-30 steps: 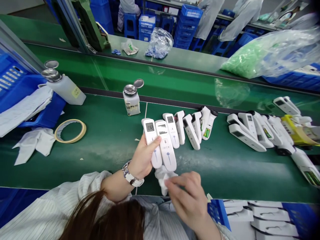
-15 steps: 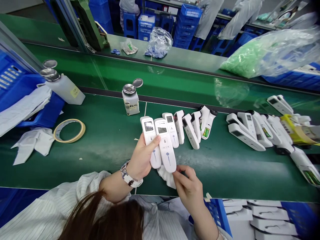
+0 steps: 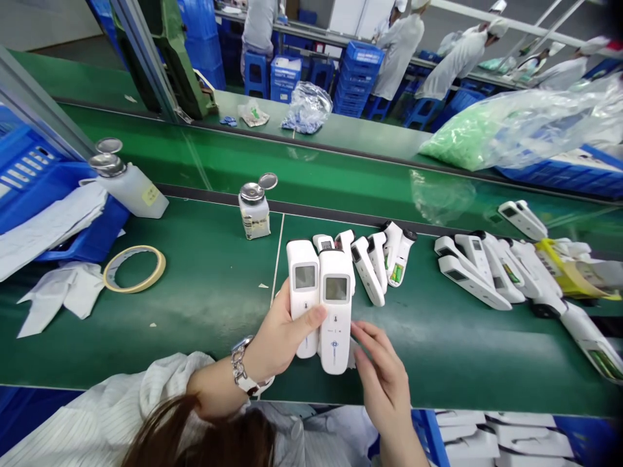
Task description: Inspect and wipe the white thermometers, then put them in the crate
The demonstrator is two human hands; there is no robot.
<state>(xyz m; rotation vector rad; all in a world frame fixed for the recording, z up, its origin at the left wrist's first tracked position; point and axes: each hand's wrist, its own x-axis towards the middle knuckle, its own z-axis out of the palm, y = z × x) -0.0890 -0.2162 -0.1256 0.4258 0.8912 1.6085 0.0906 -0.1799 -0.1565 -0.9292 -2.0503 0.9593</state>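
Note:
Two white infrared thermometers are in my left hand (image 3: 282, 331), side by side with their screens toward me. My thumb presses on the front of the right thermometer (image 3: 335, 353), whose screen shows no readable digits. The left thermometer (image 3: 305, 305) is partly overlapped by it. My right hand (image 3: 382, 366) is at the lower right edge of the right thermometer, fingers bent. A small bit of white cloth (image 3: 351, 355) shows between its fingertips and the thermometer; most of it is hidden. Just behind lie more thermometers (image 3: 367, 271), some with battery compartments uncovered.
More thermometers (image 3: 479, 272) lie at the right, beside a yellow container (image 3: 562, 269). A pump bottle (image 3: 254, 211) stands ahead, a second bottle (image 3: 134, 185) at the left. A tape roll (image 3: 134, 269) and white paper (image 3: 61, 295) lie left. A blue crate (image 3: 428, 431) is below the table edge.
The two held thermometers have tilted up closer to me, and their screens went from showing digits to looking blank. The third thermometer now lies mostly hidden behind them. Less cloth shows. The view has tilted up.

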